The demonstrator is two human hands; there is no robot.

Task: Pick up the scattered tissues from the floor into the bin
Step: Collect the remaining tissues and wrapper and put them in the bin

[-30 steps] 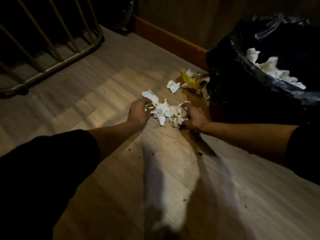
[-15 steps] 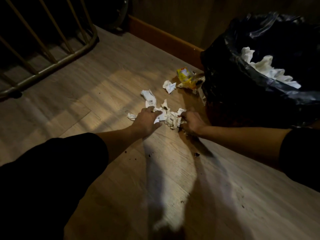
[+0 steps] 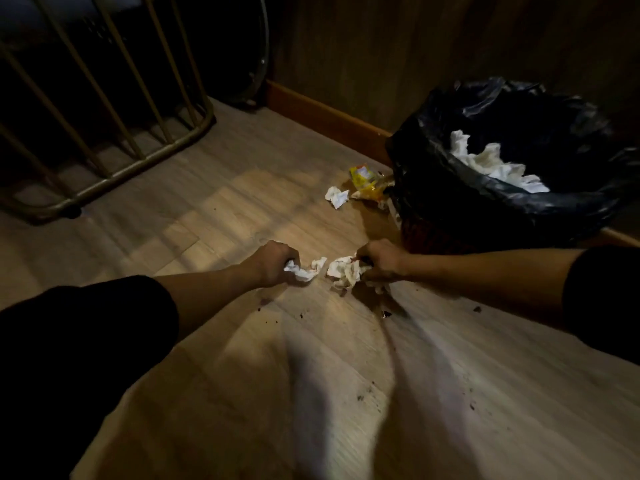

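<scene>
My left hand (image 3: pixel 273 263) is closed around a crumpled white tissue wad (image 3: pixel 304 270) just above the wooden floor. My right hand (image 3: pixel 379 259) grips a larger bunch of white tissues (image 3: pixel 344 273) beside it, with a small gap between the two bunches. One more crumpled tissue (image 3: pixel 336 196) lies on the floor farther back, next to a yellow wrapper (image 3: pixel 365 180). The bin (image 3: pixel 433 202), lined with a black bag, stands at the right and holds white tissues (image 3: pixel 491 164) inside.
A metal railing (image 3: pixel 114 171) curves across the back left. A wooden skirting board (image 3: pixel 322 116) and wall run behind the bin. Dark crumbs (image 3: pixel 386 313) dot the floor near my arms. Shadows of both arms fall across the boards in front.
Both hands have gathered the tissue pile off the floor and closed on it; the loose pieces that lay around the left hand are gone from the boards. The view has pulled back.
</scene>
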